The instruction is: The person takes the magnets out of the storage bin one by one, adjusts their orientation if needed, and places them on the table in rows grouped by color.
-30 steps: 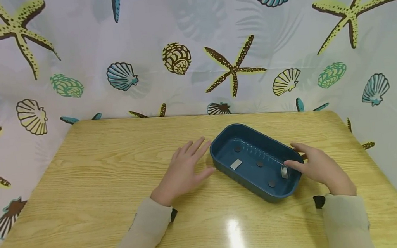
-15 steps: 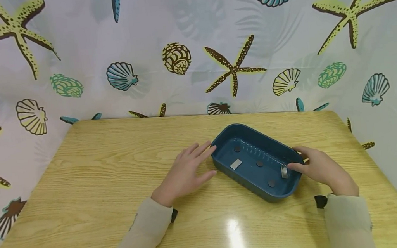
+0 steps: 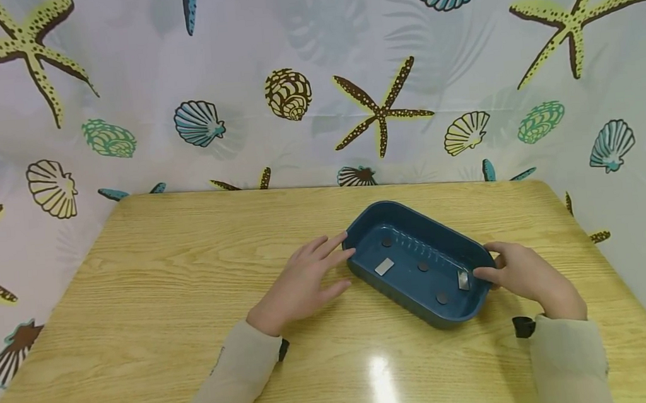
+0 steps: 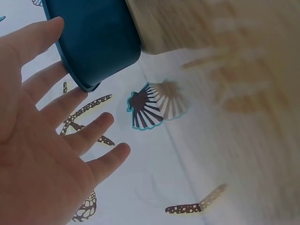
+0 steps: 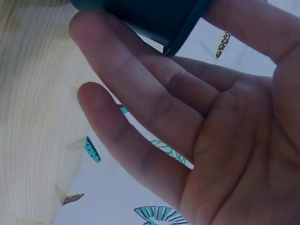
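A dark blue plastic tub [image 3: 416, 301] with rounded corners lies aslant on the table, right of the middle in the head view. On its floor lie three dark round discs [image 3: 422, 267] and two small silver rectangular pieces [image 3: 384, 267]. My left hand [image 3: 301, 288] is at the tub's left end, fingers spread and fairly straight, fingertips at the rim. The left wrist view has the tub's wall [image 4: 98, 47] beside those fingers. At the right end, my right hand [image 3: 525, 277] holds the rim, thumb over the inside and fingers along the outer wall.
The wood-grained table [image 3: 180, 269] stretches left and in front of the tub. A white curtain [image 3: 310, 38] printed with starfish and shells rises behind it and along both sides. Dark wrist bands [image 3: 522, 327] show at the cuffs.
My left hand's fingertips have come in to the tub's rim. The right hand has shifted slightly right and down, its thumb drawing closer to the rim. The tub has stayed put.
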Action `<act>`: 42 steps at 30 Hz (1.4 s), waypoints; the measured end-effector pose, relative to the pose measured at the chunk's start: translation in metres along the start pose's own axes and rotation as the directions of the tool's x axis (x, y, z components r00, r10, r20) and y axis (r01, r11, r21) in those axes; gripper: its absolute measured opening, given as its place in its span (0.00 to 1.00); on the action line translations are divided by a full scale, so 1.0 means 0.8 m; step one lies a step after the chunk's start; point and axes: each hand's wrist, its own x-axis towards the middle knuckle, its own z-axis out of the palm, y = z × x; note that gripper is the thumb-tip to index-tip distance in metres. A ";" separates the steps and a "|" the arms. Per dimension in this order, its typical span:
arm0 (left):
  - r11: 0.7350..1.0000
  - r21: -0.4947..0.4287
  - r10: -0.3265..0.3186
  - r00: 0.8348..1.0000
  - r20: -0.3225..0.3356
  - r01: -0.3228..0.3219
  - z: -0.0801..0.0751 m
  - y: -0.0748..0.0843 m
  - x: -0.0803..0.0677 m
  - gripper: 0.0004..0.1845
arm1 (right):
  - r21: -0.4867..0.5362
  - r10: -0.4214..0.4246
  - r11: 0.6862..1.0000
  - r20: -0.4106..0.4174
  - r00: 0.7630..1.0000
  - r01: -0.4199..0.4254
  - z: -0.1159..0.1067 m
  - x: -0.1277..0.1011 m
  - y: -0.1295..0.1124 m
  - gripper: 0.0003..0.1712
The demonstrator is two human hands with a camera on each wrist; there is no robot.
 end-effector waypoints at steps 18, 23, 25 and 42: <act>1.000 -0.011 -0.023 1.000 -0.009 0.023 -0.005 0.002 0.000 0.24 | 0.019 0.001 1.000 -0.022 1.000 0.000 0.000 0.000 -0.006 0.36; 1.000 -0.007 -0.018 0.999 -0.031 0.018 -0.005 0.001 0.000 0.21 | 0.023 -0.008 1.000 -0.033 0.999 0.009 0.001 0.000 -0.007 0.35; 1.000 -0.008 -0.015 0.999 -0.037 0.015 -0.005 0.001 0.000 0.20 | 0.021 -0.010 1.000 -0.042 0.999 0.011 0.001 0.000 -0.006 0.35; 0.999 -0.043 -0.003 0.999 -0.048 0.001 -0.011 0.001 0.000 0.12 | 0.008 -0.022 1.000 -0.099 0.995 0.023 0.005 0.005 -0.007 0.31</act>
